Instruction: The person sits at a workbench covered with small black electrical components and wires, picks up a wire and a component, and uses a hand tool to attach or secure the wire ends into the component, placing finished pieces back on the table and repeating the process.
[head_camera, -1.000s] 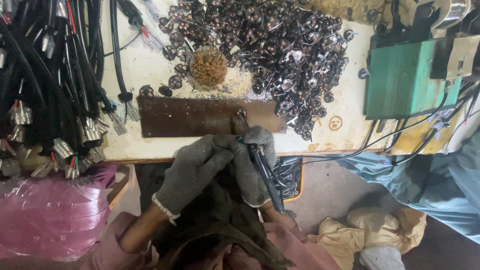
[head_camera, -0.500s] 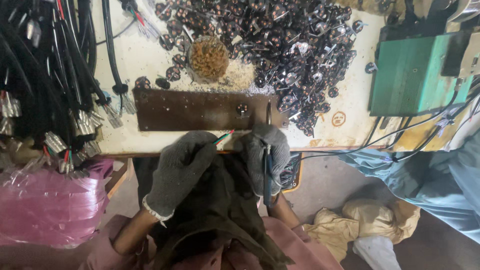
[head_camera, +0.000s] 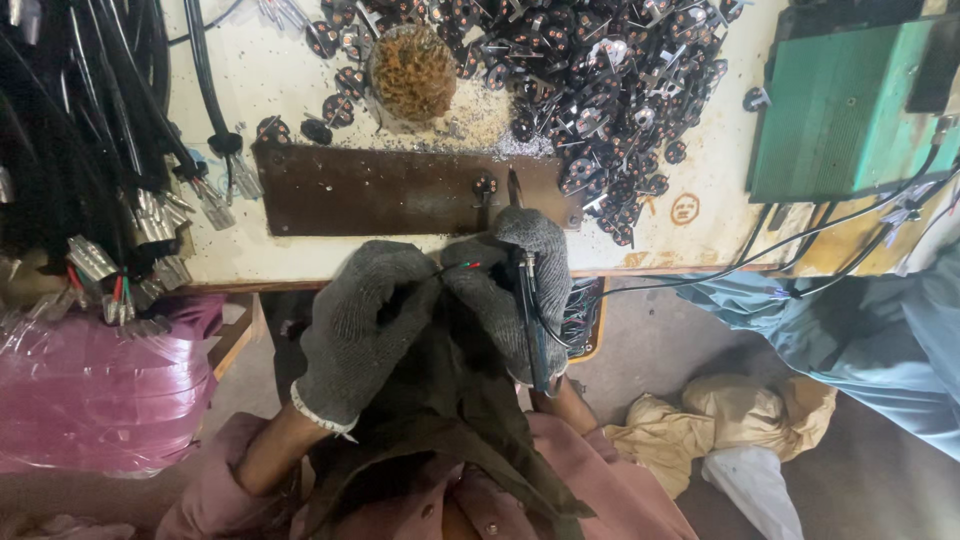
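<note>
Both hands wear grey knit gloves, so the fingers are hard to read, and where the two gloves meet the grip is partly hidden. The left hand (head_camera: 365, 325) is curled, its fingertips pinching thin red and green wires (head_camera: 462, 267) just off the front edge of the worktop (head_camera: 300, 80); how far the wires run back under the glove cannot be seen. The right hand (head_camera: 520, 285) is clenched around a dark soldering iron (head_camera: 530, 320), whose handle runs down along the palm while its tip (head_camera: 513, 186) pokes up over a brown metal plate (head_camera: 380, 190). A small round connector (head_camera: 485, 185) sits on the plate just beside the tip. Both wrists come up from the lap, forearms angled inward. Beyond lie a heap of dark connectors (head_camera: 600, 70), a brass wool ball (head_camera: 412, 70), a green box (head_camera: 850, 110) cut off at the right, and black cable bundles (head_camera: 90, 150) cut off at the left.
</note>
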